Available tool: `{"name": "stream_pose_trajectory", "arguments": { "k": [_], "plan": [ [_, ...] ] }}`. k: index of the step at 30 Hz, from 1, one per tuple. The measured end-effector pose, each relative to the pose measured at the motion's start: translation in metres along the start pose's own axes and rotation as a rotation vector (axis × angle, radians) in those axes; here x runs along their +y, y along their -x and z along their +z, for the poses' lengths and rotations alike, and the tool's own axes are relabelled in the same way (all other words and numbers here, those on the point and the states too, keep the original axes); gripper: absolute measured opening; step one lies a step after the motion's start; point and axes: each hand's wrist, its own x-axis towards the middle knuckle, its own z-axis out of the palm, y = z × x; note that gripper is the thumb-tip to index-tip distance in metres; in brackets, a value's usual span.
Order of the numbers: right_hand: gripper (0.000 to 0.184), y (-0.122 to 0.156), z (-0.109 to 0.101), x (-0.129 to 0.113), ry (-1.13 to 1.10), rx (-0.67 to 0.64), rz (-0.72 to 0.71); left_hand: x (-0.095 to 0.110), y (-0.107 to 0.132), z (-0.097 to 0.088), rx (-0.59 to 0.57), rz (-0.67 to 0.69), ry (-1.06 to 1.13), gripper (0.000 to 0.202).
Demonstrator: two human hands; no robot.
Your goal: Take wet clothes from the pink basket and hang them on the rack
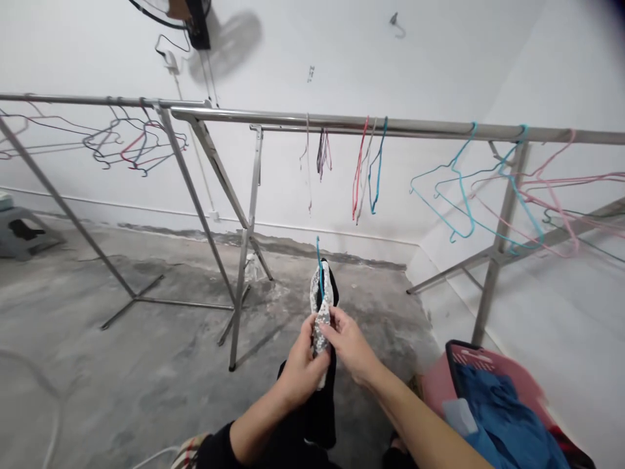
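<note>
In the middle of the head view, a black garment with a speckled white-and-grey trim (323,329) hangs on a blue clothes hanger (319,257), whose hook points up. My left hand (305,361) pinches the trim from the left, fingers closed on the fabric. On the other side, my right hand (349,342) grips the same trim with thumb and fingers. The hanger's shoulders are hidden inside the cloth, and the black part (322,417) drops below my hands.
A steel drying rack (415,127) spans ahead, with blue hangers (459,172), pink hangers (551,182) and several others on its bar. A second rack (88,101) stands left. A pink basket (522,378) of blue clothes (508,417) sits at lower right. A wall fan (195,19) is above.
</note>
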Motion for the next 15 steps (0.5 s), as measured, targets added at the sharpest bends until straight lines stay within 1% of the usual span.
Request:
{"name": "stream_pose_trajectory", "arguments": {
  "k": [2,4,6,8,9,11,13,15],
  "plan": [
    [0.035,-0.008,0.009,-0.002,0.111,-0.048,-0.058,0.005,-0.004,-0.015,0.092,-0.020,0.089,0.061],
    [0.039,-0.013,0.013,-0.007,0.233,-0.038,-0.142,0.014,-0.012,-0.033,0.156,-0.061,0.185,0.063],
    [0.039,-0.011,0.010,-0.009,0.312,-0.020,-0.204,0.028,-0.024,-0.053,0.194,-0.074,0.233,0.066],
    [0.038,-0.004,0.000,-0.003,0.340,-0.032,-0.185,0.044,-0.038,-0.073,0.239,-0.028,0.237,0.066],
    [0.039,0.002,-0.007,0.005,0.344,-0.040,-0.146,0.053,-0.046,-0.083,0.265,0.011,0.229,0.066],
    [0.044,0.015,-0.027,0.029,0.349,-0.025,-0.044,0.072,-0.064,-0.101,0.305,0.103,0.198,0.065],
    [0.051,0.032,-0.052,0.061,0.343,0.049,0.048,0.093,-0.084,-0.117,0.316,0.212,0.154,0.063],
    [0.057,0.051,-0.080,0.095,0.318,0.158,0.137,0.115,-0.108,-0.130,0.322,0.312,0.099,0.059]
  ]
}}
